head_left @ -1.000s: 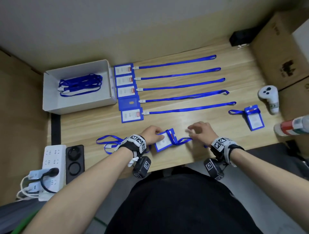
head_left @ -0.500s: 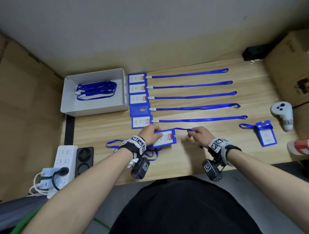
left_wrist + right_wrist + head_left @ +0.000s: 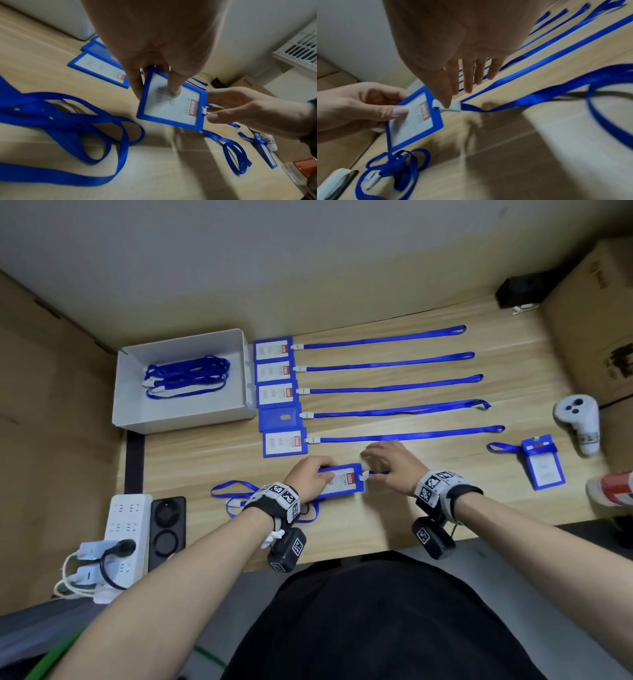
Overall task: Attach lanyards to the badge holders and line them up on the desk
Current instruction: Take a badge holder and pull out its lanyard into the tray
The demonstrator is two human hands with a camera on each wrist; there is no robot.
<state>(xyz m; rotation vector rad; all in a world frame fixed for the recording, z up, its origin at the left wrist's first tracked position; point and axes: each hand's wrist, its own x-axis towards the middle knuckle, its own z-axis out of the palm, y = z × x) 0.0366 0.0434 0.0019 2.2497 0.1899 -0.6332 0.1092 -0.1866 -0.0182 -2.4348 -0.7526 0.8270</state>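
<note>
A blue badge holder [image 3: 342, 481] [image 3: 169, 108] [image 3: 414, 121] hangs just above the desk [image 3: 359, 525], in front of a row of several finished badges [image 3: 278, 393] whose lanyards [image 3: 390, 387] lie straight to the right. My left hand [image 3: 310, 477] pinches the holder's left end, thumb on its clear face. My right hand [image 3: 394, 467] is at the white lanyard clip [image 3: 453, 106] on the holder's right edge. Its thumb lies on the clip and its forefinger is close above, the other fingers stretched out. The blue strap [image 3: 539, 94] trails loosely to the right.
A loose lanyard [image 3: 233, 491] lies under my left wrist. A white box [image 3: 239, 364] at the left holds more lanyards. To the right lie another holder with a wound lanyard [image 3: 543, 465], a white controller [image 3: 579, 422], a red-and-white bottle [image 3: 613, 487] and cardboard boxes [image 3: 599, 337]. A power strip [image 3: 126, 529] sits front left.
The lanyard that was wound around the holder has come free. My right hand moved left along the strap to the clip, and the holder was carried up close to the row.
</note>
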